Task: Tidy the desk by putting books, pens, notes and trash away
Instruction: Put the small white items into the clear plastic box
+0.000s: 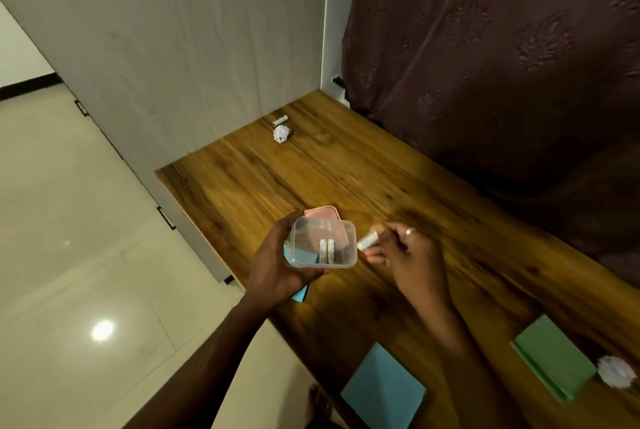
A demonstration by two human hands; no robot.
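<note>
Two cylinders [327, 250] in box [350, 226]; third cylinder [367, 240] pinched by right hand [412, 255].

Two white batteries [327, 250] lie in the clear plastic box [300, 246]; the green paper pad [550, 356] lies right of the blue paper pad [382, 390].

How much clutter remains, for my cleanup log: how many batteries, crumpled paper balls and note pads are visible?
Batteries: 4, two in the clear container, one in the right hand, one far off
Crumpled paper balls: 2
Note pads: 3, two blue, one green
Total: 9
</note>
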